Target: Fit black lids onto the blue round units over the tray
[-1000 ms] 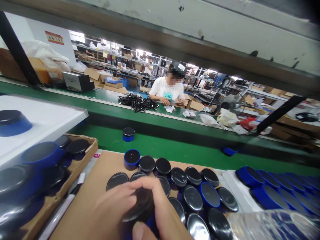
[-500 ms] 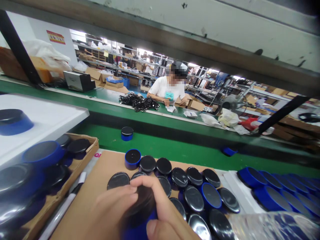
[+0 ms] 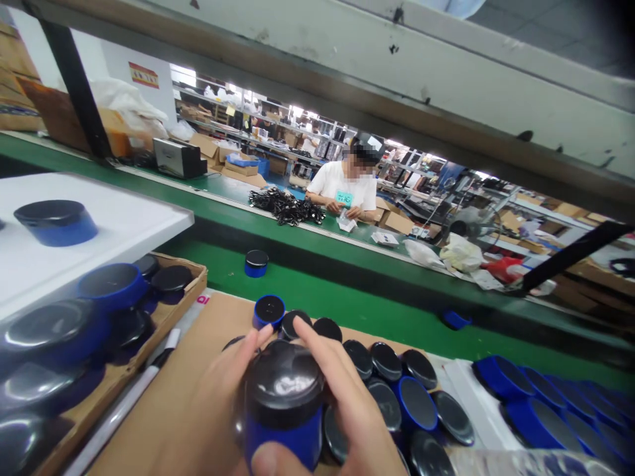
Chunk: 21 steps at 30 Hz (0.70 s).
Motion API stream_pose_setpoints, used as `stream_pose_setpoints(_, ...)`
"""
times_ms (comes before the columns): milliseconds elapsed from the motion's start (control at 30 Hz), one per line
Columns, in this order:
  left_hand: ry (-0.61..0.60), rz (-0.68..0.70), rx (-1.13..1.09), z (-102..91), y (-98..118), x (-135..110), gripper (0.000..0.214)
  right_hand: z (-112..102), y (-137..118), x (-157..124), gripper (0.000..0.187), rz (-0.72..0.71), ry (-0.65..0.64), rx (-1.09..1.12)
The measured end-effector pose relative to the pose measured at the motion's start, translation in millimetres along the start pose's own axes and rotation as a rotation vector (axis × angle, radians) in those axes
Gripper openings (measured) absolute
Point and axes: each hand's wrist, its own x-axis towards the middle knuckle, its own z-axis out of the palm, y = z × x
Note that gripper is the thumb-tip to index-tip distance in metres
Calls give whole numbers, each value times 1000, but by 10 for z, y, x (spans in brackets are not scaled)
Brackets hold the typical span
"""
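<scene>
Between my hands is a round blue case with a glossy black top [image 3: 285,380], its top facing up toward me. My right hand [image 3: 350,390] wraps its right side, with a thumb across the blue front. On the left side, my left hand [image 3: 213,396] presses against it, fingertips by the rim; that hand is partly blurred. Just beyond stand rows of similar black-topped cases [image 3: 384,360] on a brown cardboard sheet [image 3: 198,350]. One case with a blue rim [image 3: 269,311] is at the far left of these rows.
At left a cardboard box [image 3: 196,281] holds more cases, beside a marker pen [image 3: 124,410]. Above it, a white board [image 3: 139,205] carries another case. Blue cases [image 3: 540,423] fill the right side. Overhead runs a beam [image 3: 322,73]. Across the green bench sits a person [image 3: 342,185].
The case has turned so its shiny top shows more clearly. My fingers have moved from over its top to its sides. The view has shifted slightly.
</scene>
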Motion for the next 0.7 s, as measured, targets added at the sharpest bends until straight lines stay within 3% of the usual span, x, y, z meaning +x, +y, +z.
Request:
stream_pose_setpoints(67,51,26,21,32,-4,-53,60,-8,78,17,48,-18,-34,33)
stream_pose_setpoints(200,59,4,56,47,-22,-99,52,9,232,61,87,51,-67,140)
stream_pose_setpoints(400,60,68,148,-6,-51,-25,58,33,177,79,107,272,-45,175)
stream_pose_setpoints(567,85,52,154,22,9,-79,61,52,121,72,103,229,-41,291)
stream_pose_setpoints(700,147,61,93,-10,32,-92,68,2,78,2,68,104,-22,254)
